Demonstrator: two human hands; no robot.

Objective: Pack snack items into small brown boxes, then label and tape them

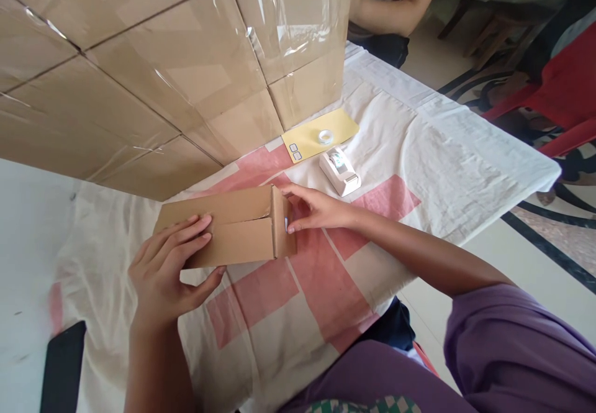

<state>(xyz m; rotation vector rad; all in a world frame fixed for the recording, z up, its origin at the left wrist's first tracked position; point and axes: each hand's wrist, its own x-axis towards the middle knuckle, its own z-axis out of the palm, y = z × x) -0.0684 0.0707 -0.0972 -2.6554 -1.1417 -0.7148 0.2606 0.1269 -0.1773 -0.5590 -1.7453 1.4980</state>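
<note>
A brown cardboard box (242,236) lies on the cloth-covered table, its long flaps folded together on top. My left hand (170,264) grips its left part, fingers over the top and thumb along the near side. At the box's right end, my right hand (311,208) has thumb and fingers against the end face, where a small pale sticker or label (286,223) shows in part. Beyond my right hand sits a white tape dispenser (339,171). Behind that, a roll of white tape (325,136) rests on a yellow sheet (302,135) bearing small labels.
A tall stack of taped cardboard boxes (186,59) stands along the far left side. A black phone-like object (63,366) lies at the lower left. Across the table sits another person (395,9); a red chair (565,96) stands at the right, past the table edge.
</note>
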